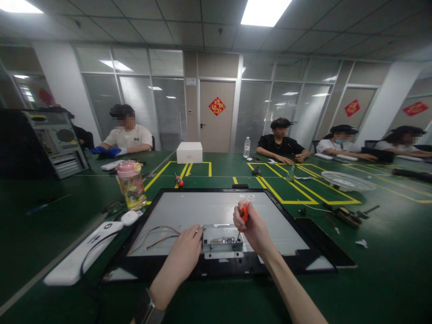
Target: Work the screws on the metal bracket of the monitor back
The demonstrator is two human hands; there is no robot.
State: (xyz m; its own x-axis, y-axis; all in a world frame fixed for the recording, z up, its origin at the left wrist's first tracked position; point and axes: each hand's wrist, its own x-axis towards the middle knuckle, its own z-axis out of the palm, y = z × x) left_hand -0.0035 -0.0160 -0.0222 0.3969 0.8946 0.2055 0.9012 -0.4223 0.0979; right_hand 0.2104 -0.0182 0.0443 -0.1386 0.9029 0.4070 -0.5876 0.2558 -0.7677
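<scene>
A flat display panel (pixel 209 204) with a black frame lies back side up on the green table before me. On its near middle sits a metal bracket box (pixel 219 243) with small parts inside. My right hand (pixel 253 227) is closed around the orange handle of a screwdriver (pixel 243 213), whose shaft points down at the bracket's right end. Stretched fingers of my left hand (pixel 186 246) lie on the panel and touch the bracket's left side. Thin loose wires (pixel 160 231) run across the panel left of that hand.
A white power strip-like device (pixel 86 252) with a black cable and a pink-lidded bottle (pixel 131 184) stand left. A black slab (pixel 326 243) lies right. Farther off are an open computer case (pixel 56 139), a white box (pixel 189 153) and several seated people.
</scene>
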